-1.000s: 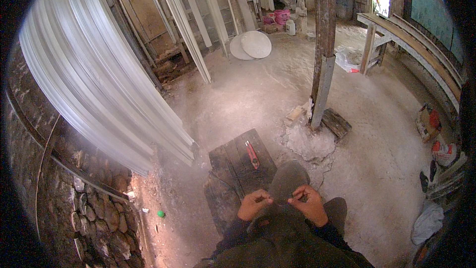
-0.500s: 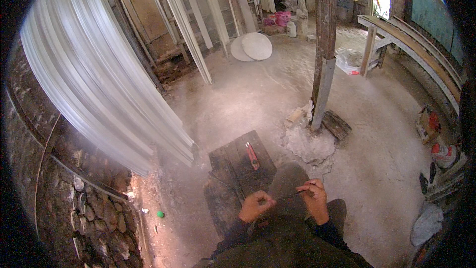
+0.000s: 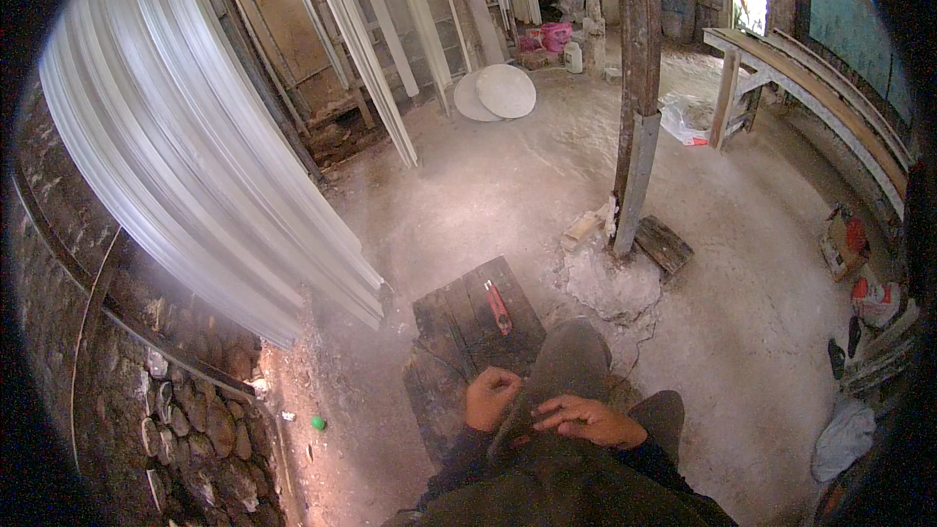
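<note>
My left hand (image 3: 492,398) is closed beside my raised knee, over the near part of a dark wooden board (image 3: 437,301). Whatever its curled fingers hold, if anything, is hidden. Across my lap reaches my right hand (image 3: 593,421), palm down, its fingers stretched out toward the left hand. Nothing shows in its grasp. On the board, beyond both hands, lies a slim red-handled tool (image 3: 499,310) with a pale tip. A thin dark strip (image 3: 457,340) also rests there, to the left of the tool.
A post (image 3: 636,127) rises from a rough concrete footing (image 3: 610,283) ahead. Long pale corrugated sheets (image 3: 210,156) lean at the left above piled stones (image 3: 200,429). Two round white discs (image 3: 508,91) lie farther off. At the right stands a wooden bench (image 3: 810,73).
My hands held a thin dark piece stretched between them; it is no longer visible there. My right hand has come down and left over my lap, its fingers opening out.
</note>
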